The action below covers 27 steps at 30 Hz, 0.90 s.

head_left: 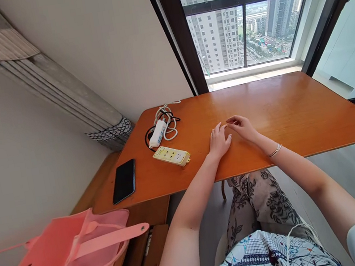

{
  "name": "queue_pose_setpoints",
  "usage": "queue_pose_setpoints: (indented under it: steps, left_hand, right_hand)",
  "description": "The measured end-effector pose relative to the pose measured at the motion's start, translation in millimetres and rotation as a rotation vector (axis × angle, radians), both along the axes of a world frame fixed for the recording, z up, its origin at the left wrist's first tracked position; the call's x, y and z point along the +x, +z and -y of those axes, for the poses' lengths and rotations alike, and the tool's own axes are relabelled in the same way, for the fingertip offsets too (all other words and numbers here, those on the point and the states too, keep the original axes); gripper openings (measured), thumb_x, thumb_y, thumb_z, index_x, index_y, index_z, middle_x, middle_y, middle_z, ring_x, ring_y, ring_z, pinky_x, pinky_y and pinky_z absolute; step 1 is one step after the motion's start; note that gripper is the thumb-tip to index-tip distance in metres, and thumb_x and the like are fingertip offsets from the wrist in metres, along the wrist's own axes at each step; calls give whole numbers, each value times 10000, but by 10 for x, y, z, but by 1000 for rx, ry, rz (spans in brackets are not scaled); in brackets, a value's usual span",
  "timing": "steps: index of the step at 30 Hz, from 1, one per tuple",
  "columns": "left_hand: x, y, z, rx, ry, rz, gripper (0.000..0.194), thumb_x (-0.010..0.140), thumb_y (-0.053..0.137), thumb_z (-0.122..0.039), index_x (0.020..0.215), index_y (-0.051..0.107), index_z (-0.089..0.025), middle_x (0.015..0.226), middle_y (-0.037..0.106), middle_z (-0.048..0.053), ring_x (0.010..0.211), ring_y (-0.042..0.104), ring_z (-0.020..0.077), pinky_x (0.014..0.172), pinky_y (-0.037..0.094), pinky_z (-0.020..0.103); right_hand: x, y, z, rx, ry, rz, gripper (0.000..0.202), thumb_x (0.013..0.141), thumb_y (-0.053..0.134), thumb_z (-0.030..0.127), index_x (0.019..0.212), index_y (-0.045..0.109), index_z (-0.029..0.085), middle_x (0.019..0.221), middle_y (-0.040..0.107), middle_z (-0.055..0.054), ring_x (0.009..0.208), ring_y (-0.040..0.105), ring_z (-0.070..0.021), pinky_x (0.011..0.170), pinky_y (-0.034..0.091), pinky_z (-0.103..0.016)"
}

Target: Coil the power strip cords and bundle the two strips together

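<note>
My left hand (219, 140) rests on the orange-brown wooden table (271, 103) near its front edge, fingers stretched forward and nothing in them. Close beside it on the right, my right hand (242, 127) hovers over or lies on the tabletop, its fingers loosely bent toward the left hand and apart, holding nothing visible. A silver bracelet (274, 150) circles my right wrist. To the left of my hands lies a yellowish power strip (172, 155). Behind it is a white power strip (157, 133) with coiled white and black cables (170, 125).
A black tablet (123, 181) lies at the table's left end. Below it, a pink bag (65, 256) sits open on a wooden surface. A gathered curtain (64, 88) hangs at the left wall. Past the far edge stands a dark-framed window (244, 0).
</note>
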<state>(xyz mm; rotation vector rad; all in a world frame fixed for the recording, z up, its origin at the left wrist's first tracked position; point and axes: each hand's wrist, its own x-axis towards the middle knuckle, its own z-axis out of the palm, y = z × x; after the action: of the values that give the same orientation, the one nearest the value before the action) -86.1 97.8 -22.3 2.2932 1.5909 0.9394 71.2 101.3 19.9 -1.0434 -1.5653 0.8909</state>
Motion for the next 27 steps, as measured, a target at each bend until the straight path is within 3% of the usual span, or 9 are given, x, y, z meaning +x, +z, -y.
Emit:
queue_pose_setpoints:
  steps: [4,9,13,17,27]
  left_hand:
    - [-61,45,25,71,-63,86,296,862,627,-198,1156,660,-198,1361,610,139,1290,582,301,1148,444,522]
    - [-146,69,2,114,-87,275,235,858,604,-157,1078,667,-210,1233,649,102,1114,664,233,981,571,427]
    - [-182,70,-18,99,-81,402,215,845,592,-138,1038,667,-199,1182,650,92,902,687,167,782,604,328]
    - [-195,86,-14,75,-66,459,205,840,583,-139,1017,671,-192,1181,647,91,838,672,138,695,589,276]
    - [-177,135,30,10,-72,403,175,849,568,-159,980,681,-188,1174,655,90,800,655,126,676,581,266]
  right_hand:
    - [414,25,-147,142,-116,231,174,840,615,271,947,726,190,933,675,-60,786,602,-157,783,521,-319]
    - [660,-151,-188,184,-211,292,181,875,573,269,923,730,194,913,685,-67,742,591,-160,737,518,-322]
    - [634,-216,-177,191,-152,305,178,883,589,280,935,736,194,893,689,-57,745,596,-155,716,515,-301]
    - [573,-216,-146,206,31,404,152,868,613,223,937,744,187,887,683,-51,729,587,-135,700,503,-271]
    - [580,-188,-103,172,86,486,152,883,618,210,921,761,174,813,718,-35,707,587,-135,699,471,-264]
